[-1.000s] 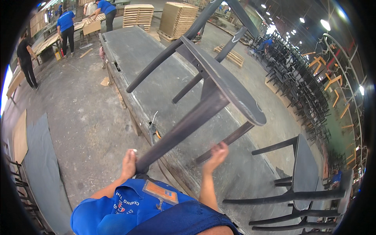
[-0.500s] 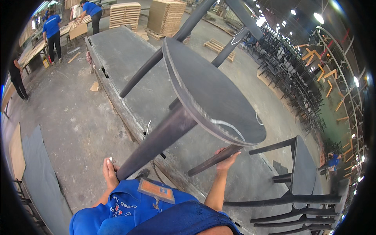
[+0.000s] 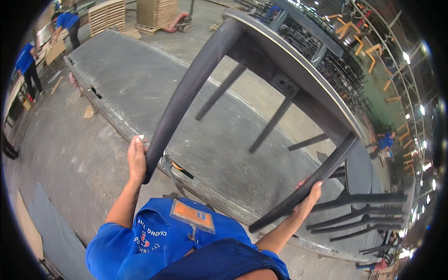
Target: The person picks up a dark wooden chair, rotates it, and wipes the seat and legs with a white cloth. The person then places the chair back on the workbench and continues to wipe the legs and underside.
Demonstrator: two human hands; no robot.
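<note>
A dark chair (image 3: 261, 63) is tilted up in front of me, so the underside of its seat and several legs show. Near the foot of its left leg, my left hand (image 3: 137, 161) is closed against the outer side, with a small white patch at a fingertip. My right hand (image 3: 308, 198) wraps around the right leg (image 3: 291, 204) partway up. The backrest (image 3: 310, 30) points away from me, beyond the seat. Some of my fingers are hidden behind the legs.
A long grey table (image 3: 135, 70) runs beneath the chair. More dark chairs (image 3: 359, 212) lie at its right end. Stacked wooden slats (image 3: 106, 17) and a red pallet jack (image 3: 178, 21) stand at the back. People in blue shirts (image 3: 24, 59) work at the far left.
The chair has swung up and away, turning from showing its seat top to showing its underside. My left hand has risen, and my right hand has moved rightward.
</note>
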